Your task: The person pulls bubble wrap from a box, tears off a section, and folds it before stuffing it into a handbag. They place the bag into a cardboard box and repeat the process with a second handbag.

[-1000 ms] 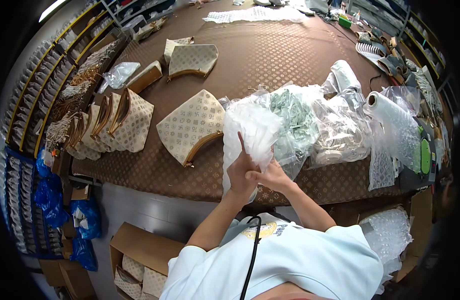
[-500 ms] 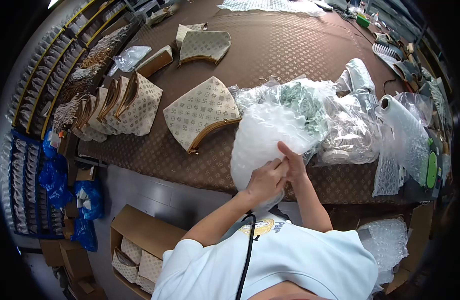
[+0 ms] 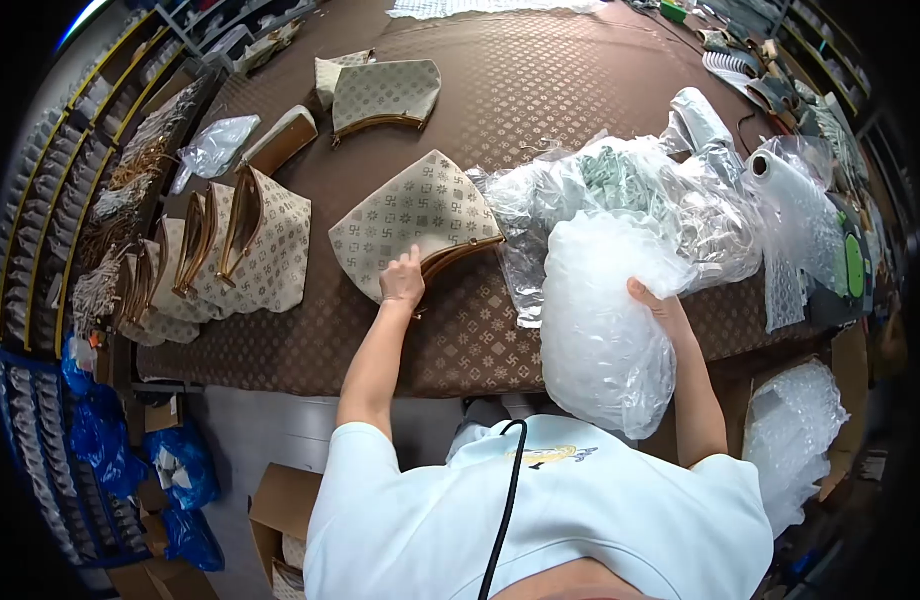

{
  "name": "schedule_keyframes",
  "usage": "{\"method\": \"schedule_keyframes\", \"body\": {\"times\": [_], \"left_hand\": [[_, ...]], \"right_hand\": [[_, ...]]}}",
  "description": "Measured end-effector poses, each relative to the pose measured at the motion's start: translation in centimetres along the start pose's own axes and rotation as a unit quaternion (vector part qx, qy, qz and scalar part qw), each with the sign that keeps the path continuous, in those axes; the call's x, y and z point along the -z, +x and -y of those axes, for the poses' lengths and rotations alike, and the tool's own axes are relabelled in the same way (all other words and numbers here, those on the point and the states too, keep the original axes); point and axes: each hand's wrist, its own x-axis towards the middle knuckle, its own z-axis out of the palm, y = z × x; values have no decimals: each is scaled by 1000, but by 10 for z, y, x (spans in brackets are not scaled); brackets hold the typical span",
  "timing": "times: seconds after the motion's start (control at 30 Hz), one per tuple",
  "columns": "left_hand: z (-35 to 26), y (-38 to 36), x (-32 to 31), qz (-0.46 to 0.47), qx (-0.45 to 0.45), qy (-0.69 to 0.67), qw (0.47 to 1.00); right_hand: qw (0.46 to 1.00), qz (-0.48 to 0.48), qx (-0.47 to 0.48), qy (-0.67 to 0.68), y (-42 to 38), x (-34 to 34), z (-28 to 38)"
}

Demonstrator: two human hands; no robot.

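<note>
A beige patterned pouch (image 3: 405, 205) with a brown zipped edge lies on the brown cloth. My left hand (image 3: 402, 278) touches its lower part, fingertips resting on the fabric near the zip; the thumb's side is hard to make out. On the right, my right hand (image 3: 660, 305) grips the edge of a puffy clear bundle of bubble wrap (image 3: 605, 330), with most fingers hidden behind the plastic. The bundle hangs over the table's front edge, before my chest.
Several similar pouches (image 3: 270, 240) stand in a row at left, and others (image 3: 385, 95) lie farther back. Behind the bubble wrap are plastic-bagged items (image 3: 720, 220). A bubble-wrap roll (image 3: 795, 195) lies at right. Cardboard boxes (image 3: 285, 500) stand below the table.
My hands have parted. My left hand has moved left onto the pouch, while my right hand has carried the bubble wrap bundle to the right. The view has shifted slightly.
</note>
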Motion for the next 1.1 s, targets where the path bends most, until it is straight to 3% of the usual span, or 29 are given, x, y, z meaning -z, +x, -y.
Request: {"method": "schedule_keyframes", "body": {"times": [0.07, 0.17, 0.23, 0.3, 0.37, 0.43, 0.47, 0.53, 0.57, 0.63, 0.73, 0.8, 0.87, 0.93, 1.03, 1.1], "left_hand": [[12, 12, 53, -31, -11, -143, 989], [29, 16, 142, 30, -18, -246, 969], [45, 11, 146, 36, -27, -220, 974], [53, 1, 151, 85, -45, -341, 935], [54, -5, 142, 136, -23, -403, 905], [54, -11, 132, 211, -34, -502, 838], [54, -17, 128, 214, -26, -503, 837], [44, -27, 150, 118, 10, -313, 942], [39, -29, 165, 120, -15, -241, 963], [26, -34, 176, 113, -29, -213, 970], [18, -31, 168, 79, -73, -188, 976], [18, -21, 158, 63, -97, -187, 976], [6, -14, 160, 134, -57, -128, 981], [-19, -14, 165, 112, -59, -44, 991], [-60, -12, 129, -59, -165, 174, 969], [-65, 2, 108, -24, -136, 142, 980]], "right_hand": [[1000, 13, 6, 1, 4, -22, 3], [994, 67, -53, -74, 19, -48, 6], [992, 103, -52, -48, 22, -86, 29], [989, 138, -53, -24, 29, -110, 49], [961, 197, -107, -162, 42, -120, 61], [955, 206, -104, -186, 53, -120, 62], [951, 213, -99, -203, 56, -120, 60], [953, 219, -107, -180, 61, -109, 64], [957, 218, -105, -161, 63, -102, 69], [961, 192, -129, -150, 58, -97, 76], [972, 172, -83, -140, 45, -98, 99], [915, 235, -13, -327, 43, -101, 119], [899, 263, 6, -350, 45, -110, 120], [877, 329, 12, -349, 57, -113, 98], [880, 332, -21, -340, 70, -113, 67], [880, 326, -22, -345, 70, -112, 68]]}}
